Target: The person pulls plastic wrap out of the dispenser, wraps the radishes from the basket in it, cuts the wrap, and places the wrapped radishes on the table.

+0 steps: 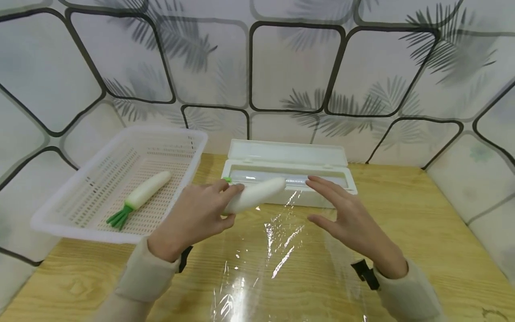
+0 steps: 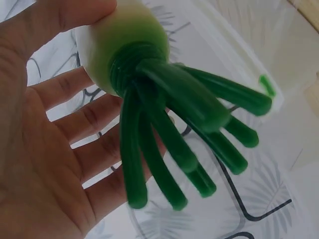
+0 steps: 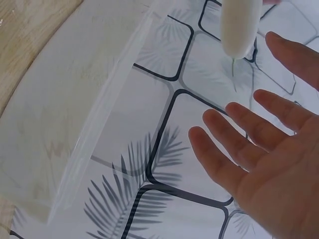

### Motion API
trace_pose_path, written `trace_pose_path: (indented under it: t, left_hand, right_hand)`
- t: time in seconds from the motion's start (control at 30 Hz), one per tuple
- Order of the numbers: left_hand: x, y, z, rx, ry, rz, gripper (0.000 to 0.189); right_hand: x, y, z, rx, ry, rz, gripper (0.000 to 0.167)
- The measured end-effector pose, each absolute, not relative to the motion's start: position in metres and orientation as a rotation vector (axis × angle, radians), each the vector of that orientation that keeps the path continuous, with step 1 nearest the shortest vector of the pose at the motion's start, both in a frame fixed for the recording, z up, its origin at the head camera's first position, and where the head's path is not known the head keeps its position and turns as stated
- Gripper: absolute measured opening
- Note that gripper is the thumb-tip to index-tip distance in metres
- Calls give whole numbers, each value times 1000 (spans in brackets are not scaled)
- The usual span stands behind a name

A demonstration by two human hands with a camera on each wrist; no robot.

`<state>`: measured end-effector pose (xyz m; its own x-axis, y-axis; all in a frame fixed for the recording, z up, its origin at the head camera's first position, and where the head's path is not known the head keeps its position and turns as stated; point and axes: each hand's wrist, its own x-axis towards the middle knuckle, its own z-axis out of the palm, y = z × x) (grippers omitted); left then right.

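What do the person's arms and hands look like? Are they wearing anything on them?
The left hand and right hand wear no gloves. The arms have long, plain, pale cream sleeves. A small black piece shows at each cuff; I can't tell exactly what it is.

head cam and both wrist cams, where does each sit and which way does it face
Head: on the head, facing forward and down at the held white radish; left hand and right hand show.
Left wrist: on that wrist, facing the left hand and the radish's green stalks.
Right wrist: on that wrist, facing the right hand.
Wrist views share the radish.
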<state>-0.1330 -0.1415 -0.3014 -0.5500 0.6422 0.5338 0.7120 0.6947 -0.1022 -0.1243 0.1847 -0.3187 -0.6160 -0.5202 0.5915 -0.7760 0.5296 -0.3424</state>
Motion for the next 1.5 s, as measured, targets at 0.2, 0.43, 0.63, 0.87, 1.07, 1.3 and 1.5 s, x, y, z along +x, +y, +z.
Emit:
trace_pose_path:
  t: [0.2,0.43,0.63,0.87,1.07,1.3,1.5]
  left_hand:
    - [-131,-128,-313,-1099,-2370,-157,52]
    - [-127,-118,-327,-1136,-2384,-179,52]
    - [-123,-113,-336,-1173,-2369,-199,53]
    - [-120,-112,-343,-1188,-2379,-230,52]
    - [-120,-109,-345,-1200,-2386,-210,53]
    - [-121,-105,-349,-1209,-2385,-217,53]
    - [-125,-108,-353,-1214,-2366,-265,54]
  right_hand:
    - [-126,183,-319,1107,-2339,843,67]
    - [-129,179,-324,1149,-2346,811,73]
    - [-130,177,-332,1171,-2361,786,65]
    - [-133,177,-339,1229,-2368,755,57]
    - [-133,177,-342,1256,-2410,759,53]
    - [-132,179,-344,1303,-2399,828,45]
    - [-132,186,-343,1378,-2327,956,34]
